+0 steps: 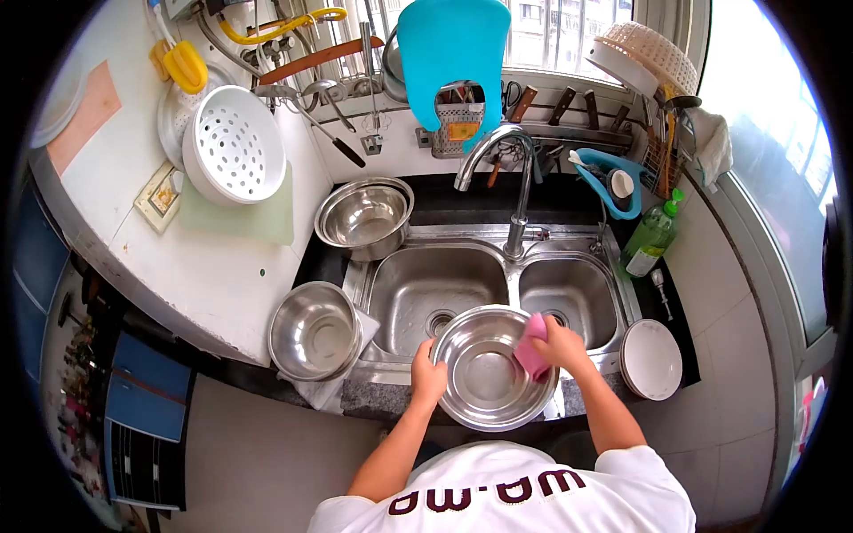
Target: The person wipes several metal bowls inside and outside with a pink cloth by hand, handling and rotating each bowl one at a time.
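My left hand (428,377) grips the left rim of a shiny stainless steel bowl (482,371), its fingers partly hidden by the rim. The bowl tilts toward me over the front edge of the sink. In my right hand (562,345) is a pink cloth (531,354), pressed against the right inner wall of the bowl. Behind the bowl lie the large left basin (435,271) and the smaller right basin (569,284). A chrome faucet (517,204) stands between them; I see no water running from it.
Steel bowls (313,330) sit on a cloth at left, with more nested bowls (364,218) behind. White plates (653,358) are stacked at right, near a green soap bottle (650,235). A blue basket (613,182) occupies the back right corner. A white colander (235,147) hangs on the left wall.
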### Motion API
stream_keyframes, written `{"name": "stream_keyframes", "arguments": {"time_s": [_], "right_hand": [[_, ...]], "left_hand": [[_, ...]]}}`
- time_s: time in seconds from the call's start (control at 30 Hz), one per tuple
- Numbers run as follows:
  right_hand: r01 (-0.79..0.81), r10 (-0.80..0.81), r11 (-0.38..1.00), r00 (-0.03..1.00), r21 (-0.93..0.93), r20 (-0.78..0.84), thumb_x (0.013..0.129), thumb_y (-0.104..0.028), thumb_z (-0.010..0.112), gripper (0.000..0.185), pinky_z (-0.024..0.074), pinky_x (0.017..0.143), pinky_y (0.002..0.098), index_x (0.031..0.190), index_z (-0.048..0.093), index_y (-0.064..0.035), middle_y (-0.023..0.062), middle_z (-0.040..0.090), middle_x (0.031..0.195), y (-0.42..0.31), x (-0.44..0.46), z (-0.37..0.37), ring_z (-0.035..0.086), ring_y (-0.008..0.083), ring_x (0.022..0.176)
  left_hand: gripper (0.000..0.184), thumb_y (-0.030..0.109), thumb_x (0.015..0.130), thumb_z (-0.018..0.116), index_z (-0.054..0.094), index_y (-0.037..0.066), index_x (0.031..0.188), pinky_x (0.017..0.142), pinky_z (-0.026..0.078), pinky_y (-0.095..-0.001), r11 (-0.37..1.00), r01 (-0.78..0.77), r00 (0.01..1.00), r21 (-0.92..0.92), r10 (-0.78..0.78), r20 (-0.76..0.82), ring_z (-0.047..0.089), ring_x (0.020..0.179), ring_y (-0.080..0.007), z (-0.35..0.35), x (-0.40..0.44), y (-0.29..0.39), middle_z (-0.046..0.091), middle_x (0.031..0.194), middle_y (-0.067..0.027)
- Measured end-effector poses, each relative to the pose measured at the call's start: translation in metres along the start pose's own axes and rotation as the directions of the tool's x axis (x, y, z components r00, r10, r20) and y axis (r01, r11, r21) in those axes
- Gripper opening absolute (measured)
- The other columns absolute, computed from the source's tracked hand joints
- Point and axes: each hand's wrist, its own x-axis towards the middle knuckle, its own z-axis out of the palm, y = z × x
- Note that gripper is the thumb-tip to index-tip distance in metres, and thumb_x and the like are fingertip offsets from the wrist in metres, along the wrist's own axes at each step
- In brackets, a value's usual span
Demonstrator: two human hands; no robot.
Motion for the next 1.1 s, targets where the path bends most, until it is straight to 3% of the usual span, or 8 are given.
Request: {"name": "stream_keyframes", "arguments": {"time_s": [0.07,0.23,0.4,0.6,0.73,0.8,0.93,1.1], "right_hand": [[-0.170,0.169,0.985,0.985,0.029,0.038,0.080,-0.034,0.058,0.045,0.0474,0.070,0.0524,0.111,0.048,-0.0042,0.0245,0.065,0.086,-0.003,-0.024,-0.005,0.063,0.0430,0.080],[-0.213,0.212,0.972,0.977,0.098,0.019,0.078,-0.031,0.058,0.046,0.0473,0.071,0.0521,0.113,0.046,-0.0042,0.0268,0.064,0.086,-0.002,-0.042,-0.001,0.062,0.0445,0.080],[0.048,-0.067,0.986,0.990,0.158,0.122,0.077,-0.025,0.061,0.052,0.0481,0.076,0.0485,0.123,0.047,-0.0063,0.0259,0.064,0.094,0.007,-0.001,0.000,0.062,0.0431,0.086],[0.409,-0.424,0.905,0.834,0.119,0.354,0.074,-0.018,0.066,0.051,0.0481,0.079,0.0428,0.123,0.053,-0.0124,0.0167,0.064,0.100,-0.047,0.058,0.005,0.061,0.0351,0.093],[0.637,-0.608,0.771,0.735,0.002,0.301,0.072,-0.021,0.068,0.048,0.0487,0.073,0.0438,0.118,0.055,-0.0164,0.0118,0.065,0.095,-0.083,0.080,0.040,0.062,0.0341,0.090],[0.825,-0.819,0.562,0.565,-0.063,0.101,0.068,-0.026,0.070,0.053,0.0491,0.074,0.0421,0.118,0.056,-0.0168,0.0088,0.065,0.096,-0.095,0.079,0.047,0.063,0.0326,0.091],[0.693,-0.680,0.717,0.674,0.070,0.289,0.066,-0.031,0.073,0.051,0.0476,0.079,0.0420,0.112,0.059,-0.0140,0.0103,0.065,0.098,-0.094,0.089,0.032,0.062,0.0311,0.094],[0.476,-0.478,0.876,0.837,0.077,0.265,0.072,-0.037,0.070,0.042,0.0490,0.072,0.0444,0.106,0.059,-0.0138,0.0142,0.066,0.090,-0.060,0.077,0.011,0.063,0.0362,0.085]], "left_hand": [[0.039,-0.007,0.072,0.051,0.057,-0.002,0.110,0.090,0.045,-0.0335,1.000,0.022,0.999,-0.015,-0.023,-0.050,0.061,0.100,-0.0279,0.001,-0.005,0.004,0.064,0.103,-0.0167],[0.042,-0.002,0.076,0.055,0.052,-0.002,0.118,0.092,0.044,-0.0346,0.998,0.058,0.998,0.001,-0.057,-0.027,0.059,0.103,-0.0272,-0.002,-0.010,0.004,0.061,0.108,-0.0173],[0.051,0.008,0.079,0.063,0.047,0.000,0.126,0.096,0.042,-0.0357,0.979,-0.205,0.970,-0.004,0.204,0.134,0.054,0.111,-0.0274,-0.015,0.008,-0.009,0.059,0.113,-0.0179],[0.043,0.014,0.077,0.064,0.056,0.002,0.117,0.093,0.044,-0.0408,0.880,-0.274,0.906,0.387,0.101,0.412,0.055,0.107,-0.0356,-0.026,0.033,0.034,0.059,0.114,-0.0196],[0.047,0.018,0.078,0.064,0.054,0.000,0.120,0.091,0.044,-0.0397,0.870,-0.210,0.895,0.446,-0.011,0.445,0.057,0.108,-0.0354,-0.018,0.037,0.022,0.061,0.112,-0.0208],[0.041,0.014,0.078,0.062,0.055,0.000,0.116,0.087,0.045,-0.0418,0.888,-0.181,0.925,0.422,0.008,0.379,0.059,0.104,-0.0376,-0.014,0.031,0.018,0.063,0.106,-0.0211],[0.036,0.009,0.077,0.059,0.055,-0.001,0.112,0.088,0.045,-0.0414,0.959,-0.125,0.955,0.255,0.047,0.292,0.058,0.104,-0.0384,-0.018,0.015,0.022,0.062,0.106,-0.0225],[0.040,0.001,0.075,0.056,0.056,0.000,0.115,0.090,0.045,-0.0349,0.991,-0.026,0.991,0.134,0.008,0.131,0.062,0.101,-0.0293,-0.020,0.006,0.008,0.064,0.105,-0.0177]]}}
